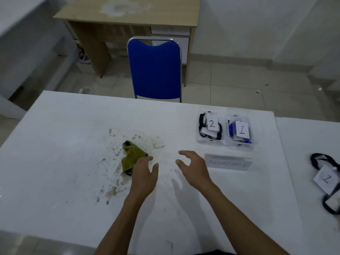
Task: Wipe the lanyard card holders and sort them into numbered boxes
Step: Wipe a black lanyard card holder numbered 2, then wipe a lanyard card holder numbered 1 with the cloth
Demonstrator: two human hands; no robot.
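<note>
**Both hands free over a stained bench, boxes already loaded**

The left hand (143, 172) hangs over the white bench (73, 181) with fingers relaxed and spread, its fingertips at the near edge of a crumpled olive-green cloth (133, 157); whether they touch it cannot be told. The right hand (193, 168) hovers just beside it, fingers loosely spread, gripping nothing.

The cloth lies in a patch of dark specks and smears (114, 173) across the middle of the bench. At the far right corner stand two clear boxes side by side: the box labelled 2 (209, 128) holds black lanyards, the box labelled 1 (239, 131) holds a blue and black one. A handwritten paper strip (228, 162) lies just in front of them, near the right hand.

On a second white surface (294, 144) to the right lies a loose lanyard card holder (325, 179) with a black strap and a slip marked 1, well apart from both hands.

Beyond the bench stands a blue chair (155, 70), and behind it a wooden desk (128, 13).
</note>
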